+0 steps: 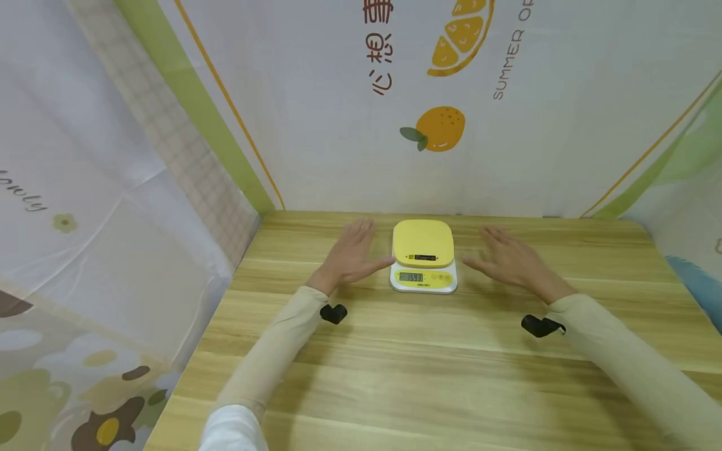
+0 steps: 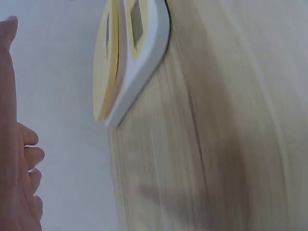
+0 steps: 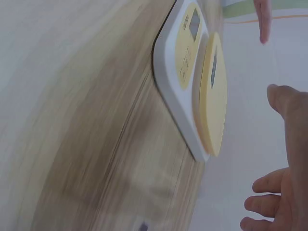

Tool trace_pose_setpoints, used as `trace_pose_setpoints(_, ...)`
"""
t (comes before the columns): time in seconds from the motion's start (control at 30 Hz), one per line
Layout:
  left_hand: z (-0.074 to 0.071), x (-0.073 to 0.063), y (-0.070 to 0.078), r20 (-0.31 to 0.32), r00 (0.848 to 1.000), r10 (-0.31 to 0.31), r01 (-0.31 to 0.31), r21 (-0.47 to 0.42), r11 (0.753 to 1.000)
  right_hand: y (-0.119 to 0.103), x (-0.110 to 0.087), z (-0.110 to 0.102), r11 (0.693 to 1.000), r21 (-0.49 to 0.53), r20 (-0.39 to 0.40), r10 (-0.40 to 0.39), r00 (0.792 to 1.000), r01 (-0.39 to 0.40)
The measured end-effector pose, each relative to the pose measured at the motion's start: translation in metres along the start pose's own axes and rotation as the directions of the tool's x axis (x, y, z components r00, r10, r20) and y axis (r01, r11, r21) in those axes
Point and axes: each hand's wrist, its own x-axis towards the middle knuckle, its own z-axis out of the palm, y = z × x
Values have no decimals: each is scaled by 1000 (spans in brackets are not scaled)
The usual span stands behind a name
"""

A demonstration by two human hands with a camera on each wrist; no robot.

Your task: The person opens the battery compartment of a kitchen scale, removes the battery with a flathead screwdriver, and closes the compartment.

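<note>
A yellow and white kitchen scale lies flat on the table near its far edge, its display lit with digits that seem to read 1593. To its left is my left hand, fingers extended and thumb pointing at the scale's side; whether the thumb touches it I cannot tell. My right hand hovers on the other side, fingers straight, thumb a little apart from the scale. Neither hand holds anything. In the right wrist view a gap shows between the thumb and the scale's yellow platform.
The wood-grain table extends toward me. Behind it hangs a white printed curtain with an orange design, and another printed cloth hangs at the left. Black wrist mounts sit at both cuffs.
</note>
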Motion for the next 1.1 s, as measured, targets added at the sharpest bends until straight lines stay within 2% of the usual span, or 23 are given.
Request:
trace_pose_setpoints(0.2,12,12,17,18,999,-33,35,-87,996,-13,14,9,998,49,0,29,1000,-29)
trace_pose_setpoints(0.37,25,21,27,8,998,-65,66,-142,988,-22,27,19,996,83,4,41,999,-41)
trace_pose_setpoints(0.5,36,27,31,-35,996,-84,75,-202,977,-26,36,27,994,99,-11,39,999,-37)
trace_pose_setpoints(0.6,45,32,31,-78,994,-75,55,-232,971,-27,41,33,995,97,-27,33,999,-31)
trace_pose_setpoints(0.7,51,34,30,-93,992,-84,57,-259,964,-28,45,36,994,102,-27,50,998,-47)
trace_pose_setpoints(0.8,54,33,30,-83,989,-119,92,-274,957,-30,48,39,991,105,-24,85,996,-82)
trace_pose_setpoints(0.97,59,32,32,-47,981,-187,170,-243,955,-32,51,42,987,72,-10,144,990,-143)
trace_pose_setpoints(1.1,61,34,35,-48,971,-234,219,-213,952,-32,49,45,985,51,8,164,986,-164)
